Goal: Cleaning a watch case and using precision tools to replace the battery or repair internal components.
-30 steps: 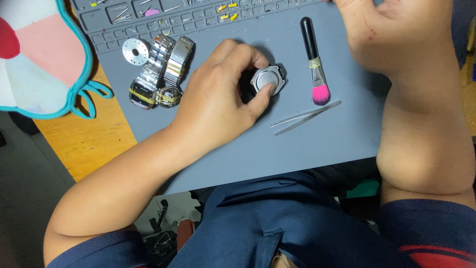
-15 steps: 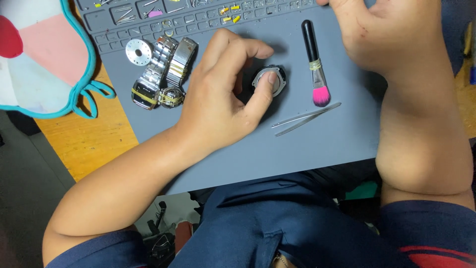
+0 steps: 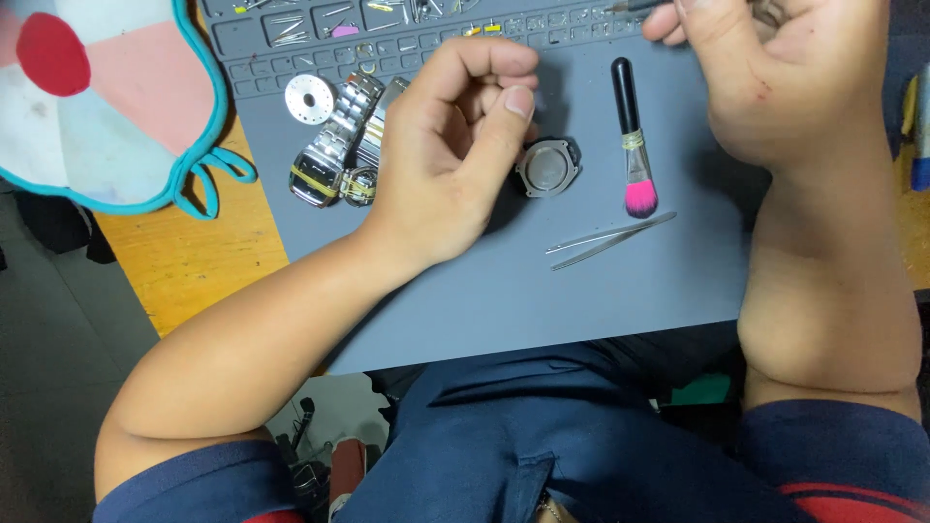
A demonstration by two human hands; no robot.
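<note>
— Where's the left hand [image 3: 441, 145] right now?

— Over the grey silicone work mat [image 3: 504, 281], fingers curled inward into a loose fist, thumb stretched along them. I see nothing gripped in it (whether something tiny sits between the fingertips, I cannot tell). The round grey metal watch case [image 3: 548, 168] lies on the mat just beside its thumb, on the side toward the right hand, apart from it.

— And the right hand [image 3: 765, 73]?

— Raised at the far edge of the mat, fingers bent. A thin dark tool tip [image 3: 630, 6] pokes out past its fingertips, so it seems to be pinching that, though most of the grip is out of view.

— What lies between the two hands?

— A brush with a black handle and pink bristles [image 3: 632, 136], lying with the bristles toward the person, just beyond the watch case. Nearer the person, a pair of slim steel tweezers [image 3: 610, 239] lies slanted on the mat, below the brush.

— On the outer side of the left hand?

— A folded steel link watch bracelet [image 3: 339, 155], partly hidden behind the knuckles, and a small silver disc with a centre hole [image 3: 309, 98] beyond it. Further out, on the orange wooden table [image 3: 184, 261], a pastel pad with a teal rim [image 3: 97, 97]
</note>
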